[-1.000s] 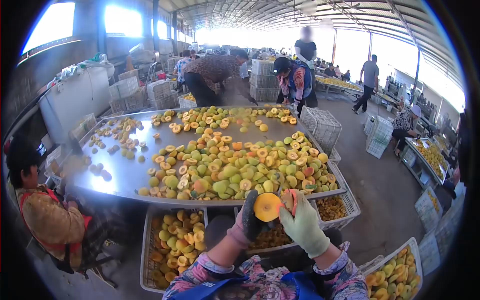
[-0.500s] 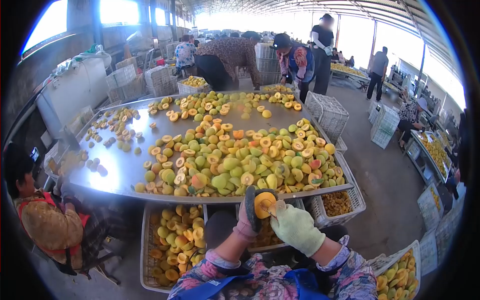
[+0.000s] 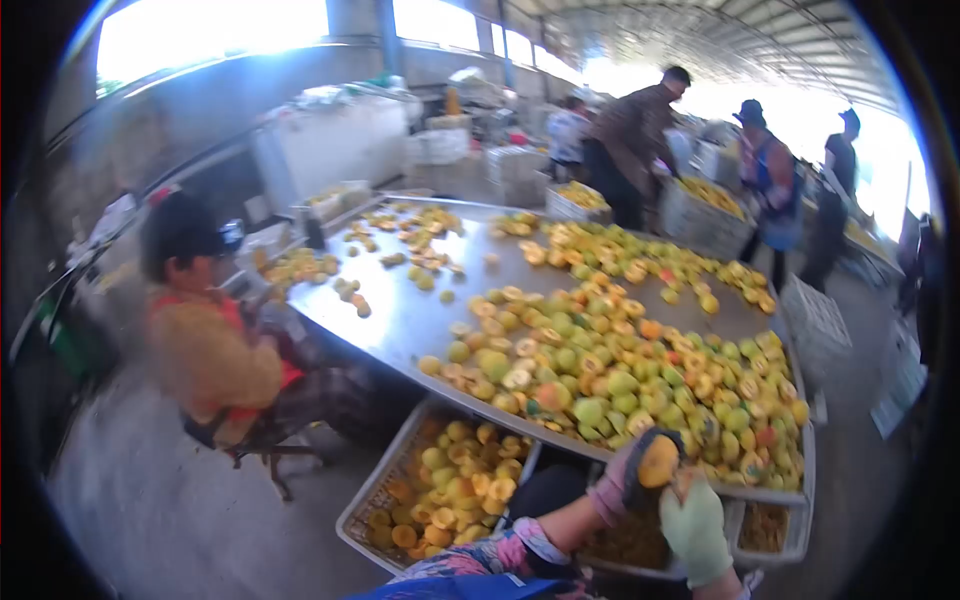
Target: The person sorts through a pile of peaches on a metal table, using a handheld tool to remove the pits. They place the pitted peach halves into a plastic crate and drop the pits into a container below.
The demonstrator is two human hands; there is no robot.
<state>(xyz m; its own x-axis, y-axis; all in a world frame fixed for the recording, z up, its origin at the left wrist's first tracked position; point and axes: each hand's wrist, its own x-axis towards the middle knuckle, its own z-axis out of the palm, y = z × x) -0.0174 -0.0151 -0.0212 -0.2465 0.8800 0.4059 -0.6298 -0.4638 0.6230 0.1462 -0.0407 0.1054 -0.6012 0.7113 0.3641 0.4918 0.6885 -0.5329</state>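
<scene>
Head view, blurred in places: at the far left a person (image 3: 220, 365) in a dark cap and red apron sits on a stool (image 3: 275, 462) beside a metal tabletop (image 3: 390, 330). Scattered fruit pieces lie on that side of the metal, with bare shiny surface around them. Below the front edge, a white crate (image 3: 362, 508) holds yellow fruit halves. Toward the middle and right, a large heap of green and yellow fruit (image 3: 620, 383) covers the tabletop, many pieces cut. Behind it, a person in a brown top (image 3: 632, 140) leans beside a crate of fruit (image 3: 700, 226), and a person in a blue vest (image 3: 775, 195) stands on its other side. Near the front edge, the left hand (image 3: 628, 478), in a pink and dark glove, has its grip closed around an orange fruit half (image 3: 658, 462), cut face showing. Just beside it is the right hand (image 3: 694, 530), in a pale green glove, fingers bent in a narrow grip; whatever is at the fingertips is too blurred to tell. Farther right, a small crate (image 3: 797, 530) holds brownish pieces.
</scene>
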